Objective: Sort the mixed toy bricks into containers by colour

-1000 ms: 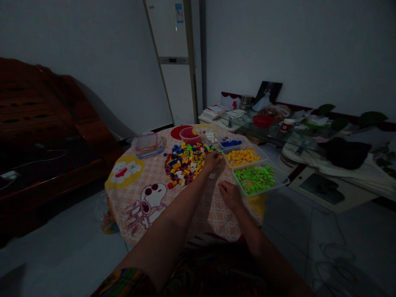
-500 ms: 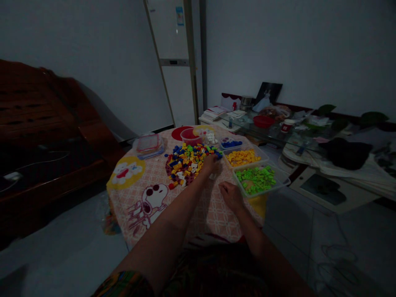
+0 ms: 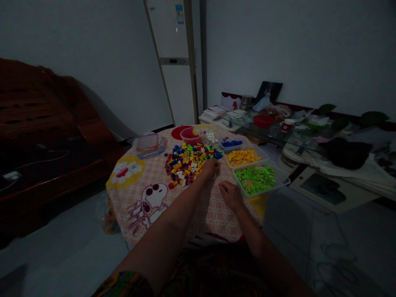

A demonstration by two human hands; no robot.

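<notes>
Beside the right edge of a mixed pile of coloured bricks [image 3: 185,159], my left hand [image 3: 210,168] has its fingers drawn together; what they hold, if anything, is too small to name. My right hand [image 3: 231,194] rests near the green bricks, fingers curled together, contents hidden. Clear boxes at the right hold green bricks [image 3: 260,178], yellow bricks [image 3: 241,156] and blue bricks [image 3: 231,143]. White bricks [image 3: 210,137] lie behind the pile, next to a pink round tub [image 3: 191,136].
Stacked box lids [image 3: 148,143] lie at the left of the cloth-covered round table [image 3: 204,206]. Behind it at the right, a glass-topped stand [image 3: 244,120] bears papers, a red bowl [image 3: 263,121] and a cup [image 3: 287,125]. A wooden sofa [image 3: 55,140] is at the left.
My left hand has drawn back slightly toward me from the pile's right edge, and its fingers are more curled in. My right hand has hardly moved.
</notes>
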